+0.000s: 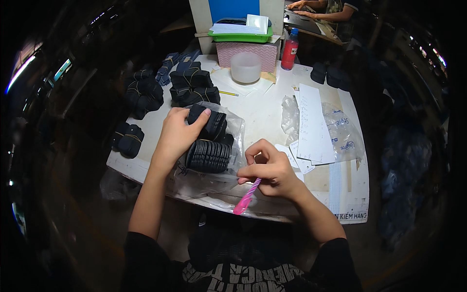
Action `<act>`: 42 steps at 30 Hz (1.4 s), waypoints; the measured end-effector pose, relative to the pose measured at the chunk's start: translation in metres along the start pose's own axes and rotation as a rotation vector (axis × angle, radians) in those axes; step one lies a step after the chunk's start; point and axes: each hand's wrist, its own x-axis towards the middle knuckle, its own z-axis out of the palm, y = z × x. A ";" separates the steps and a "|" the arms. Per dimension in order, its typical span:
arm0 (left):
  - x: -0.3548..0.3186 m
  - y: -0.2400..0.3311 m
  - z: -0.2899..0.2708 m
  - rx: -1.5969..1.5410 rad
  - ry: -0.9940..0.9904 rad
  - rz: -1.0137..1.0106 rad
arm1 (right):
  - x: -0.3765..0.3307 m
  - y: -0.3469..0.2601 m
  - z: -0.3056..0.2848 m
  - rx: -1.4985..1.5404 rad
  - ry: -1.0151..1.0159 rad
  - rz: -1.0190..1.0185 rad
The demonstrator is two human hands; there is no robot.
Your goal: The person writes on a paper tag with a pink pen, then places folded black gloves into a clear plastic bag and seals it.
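My left hand (176, 134) is closed round a bundle of black cloth pieces (214, 125), its thumb on top. Just below, a row of black cloth pieces (209, 156) stands packed on edge. Both lie in or on a clear plastic bag (236, 127); which of the two I cannot tell. Close to the bag's right edge, my right hand (273, 171) is closed on a pink-and-white striped pen (248, 195) that points down toward me. Its thumb and forefinger meet at the bag's edge, and whether they pinch the plastic is unclear.
Tied black bundles (194, 87) and further dark stacks (130, 140) line the white table's (258, 114) left side. A frosted bowl (245, 68), a green tray (241, 37) and a red bottle (290, 51) stand at the back. Paper sheets (311, 124) lie on plastic at right. Another person's arms (326, 12) show beyond.
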 end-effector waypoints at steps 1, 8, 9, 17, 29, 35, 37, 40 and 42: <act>0.003 0.001 -0.009 0.045 -0.068 -0.037 | 0.001 -0.002 0.000 0.003 0.036 -0.022; -0.023 -0.005 -0.048 0.471 -0.186 0.158 | 0.010 -0.001 -0.008 -0.106 0.059 -0.191; -0.029 -0.008 -0.049 0.556 -0.204 0.163 | 0.010 -0.001 -0.008 -0.149 0.047 -0.216; -0.033 -0.027 -0.038 0.630 -0.342 -0.005 | 0.006 0.000 -0.003 -0.234 -0.079 -0.232; -0.027 0.028 -0.095 0.414 0.194 -0.166 | 0.008 -0.011 -0.026 -0.157 -0.054 -0.234; -0.039 0.067 -0.113 0.572 0.497 0.049 | 0.008 -0.011 -0.031 -0.108 0.071 -0.199; -0.032 0.075 -0.101 0.858 0.659 0.314 | 0.007 -0.009 -0.026 -0.003 0.017 -0.084; 0.000 0.082 -0.059 0.666 0.395 0.723 | 0.004 0.001 -0.010 -0.087 -0.129 0.065; 0.026 0.082 -0.005 0.192 0.009 0.796 | 0.001 0.009 0.000 -0.241 -0.209 0.039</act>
